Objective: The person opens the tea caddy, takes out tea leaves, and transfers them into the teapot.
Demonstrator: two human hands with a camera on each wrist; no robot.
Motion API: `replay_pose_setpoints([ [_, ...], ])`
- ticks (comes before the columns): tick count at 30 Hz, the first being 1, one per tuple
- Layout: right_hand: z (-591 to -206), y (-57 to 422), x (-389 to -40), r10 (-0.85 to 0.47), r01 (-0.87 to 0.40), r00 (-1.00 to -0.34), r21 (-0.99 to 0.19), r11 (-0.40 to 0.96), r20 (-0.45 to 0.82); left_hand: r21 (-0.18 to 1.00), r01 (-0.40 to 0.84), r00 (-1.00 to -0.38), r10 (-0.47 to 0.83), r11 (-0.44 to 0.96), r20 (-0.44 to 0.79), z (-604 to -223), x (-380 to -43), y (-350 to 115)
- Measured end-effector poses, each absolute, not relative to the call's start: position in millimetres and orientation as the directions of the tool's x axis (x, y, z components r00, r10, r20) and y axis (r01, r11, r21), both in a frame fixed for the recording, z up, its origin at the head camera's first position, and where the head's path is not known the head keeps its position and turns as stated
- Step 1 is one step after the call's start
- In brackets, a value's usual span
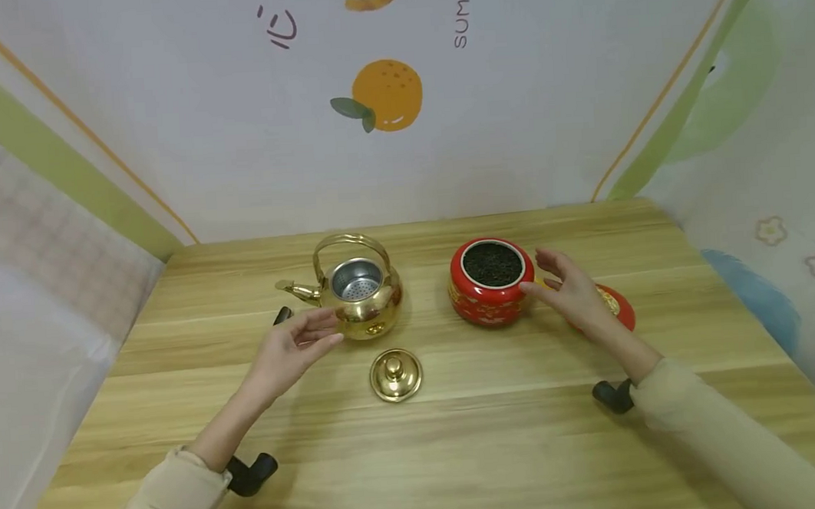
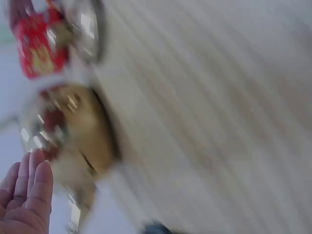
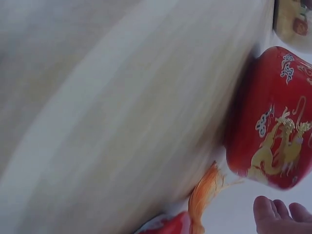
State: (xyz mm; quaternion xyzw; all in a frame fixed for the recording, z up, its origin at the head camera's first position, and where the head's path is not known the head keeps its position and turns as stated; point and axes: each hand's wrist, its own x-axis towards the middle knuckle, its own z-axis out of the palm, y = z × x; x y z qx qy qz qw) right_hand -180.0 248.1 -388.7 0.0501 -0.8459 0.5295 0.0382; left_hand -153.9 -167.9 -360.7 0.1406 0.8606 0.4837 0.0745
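A gold teapot (image 1: pixel 369 314) stands upright on the table, its top uncovered and a perforated metal strainer (image 1: pixel 357 282) inside. My left hand (image 1: pixel 291 349) is held beside its near left side, below the spout, fingers loosely extended and holding nothing; in the left wrist view the fingertips overlap the blurred teapot (image 2: pixel 85 131). To the right, a red jar (image 1: pixel 489 300) with gold dragon decoration is uncovered and full of dark, leaf-like bits (image 1: pixel 492 264). My right hand (image 1: pixel 575 292) is at its right side, relaxed and gripping nothing; the right wrist view shows its fingertips (image 3: pixel 265 209) apart from the jar.
The teapot's gold lid (image 1: pixel 396 374) lies knob up in front of the pot. Partly behind my right hand lies the jar's red lid (image 1: pixel 618 305), with an orange tassel (image 3: pixel 202 195) near it. A printed cloth (image 1: pixel 485 150) hangs along the table's back edge.
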Motion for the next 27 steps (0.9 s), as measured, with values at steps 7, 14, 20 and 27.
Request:
replay_pose_setpoints([
  [7,-394.1,240.6,-191.1,-0.109,-0.094,-0.993,-0.916,0.389,0.055,0.732,0.106,-0.987,0.161,0.673,-0.005,-370.2,-150.1,-219.2],
  [14,-394.0,237.6,-194.0,-0.13,-0.076,-0.991,-0.92,0.385,0.027,0.636,0.027,-0.998,0.062,0.771,-0.032,-379.5,-150.1,-242.4],
  [20,-395.9,237.8,-194.6,-0.132,-0.096,-0.99,-0.897,0.431,0.042,0.598,-0.015,-0.993,0.056,0.801,-0.1,-382.6,-150.7,-245.2],
  [27,-398.7,235.8,-199.8,-0.139,-0.132,-0.987,-0.88,0.456,0.076,0.543,-0.028,-0.991,0.049,0.839,-0.127,-385.5,-147.6,-250.1],
])
